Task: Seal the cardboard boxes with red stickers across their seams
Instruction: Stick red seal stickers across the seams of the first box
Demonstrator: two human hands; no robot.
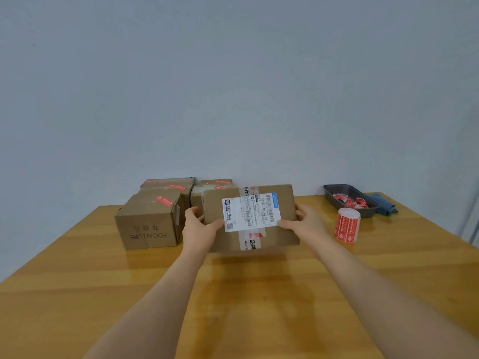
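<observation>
In the head view, mid-frame, the left hand (198, 230) and right hand (307, 224) grip opposite ends of a flat brown cardboard box (282, 206) bearing a white shipping label (251, 212), tilted up, probably to find its seam. The red sticker roll (348, 225) stands at right.

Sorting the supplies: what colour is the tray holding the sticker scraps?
Dark grey tray, clearest in the head view.

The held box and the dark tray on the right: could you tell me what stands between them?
In the head view, the upright roll of red stickers stands on the table between the held box and the dark tray.
</observation>
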